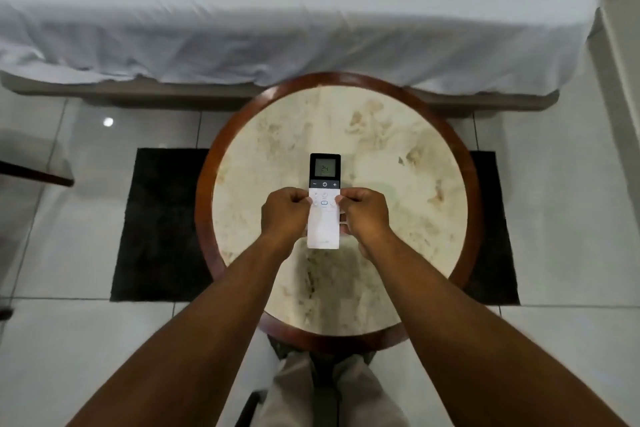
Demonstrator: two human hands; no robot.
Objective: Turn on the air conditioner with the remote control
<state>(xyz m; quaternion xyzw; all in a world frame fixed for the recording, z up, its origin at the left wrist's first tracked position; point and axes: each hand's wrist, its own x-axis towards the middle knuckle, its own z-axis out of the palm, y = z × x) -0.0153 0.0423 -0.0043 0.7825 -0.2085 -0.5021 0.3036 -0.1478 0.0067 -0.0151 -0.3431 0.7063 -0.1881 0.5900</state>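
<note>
While a bed [277, 10] draped in a white sheet fills the far side of the view, a round table [460, 163] with a pale marbled top and dark wooden rim stands just before it on a black rug [156, 225] over glossy white tiles. Over the middle of that tabletop is the remote control [324, 204], its dark display end pointing toward the bed and showing 24. Both hands grip it: the left hand [282, 215] pinches its left edge, the right hand [363, 217] closes on its right edge.
</note>
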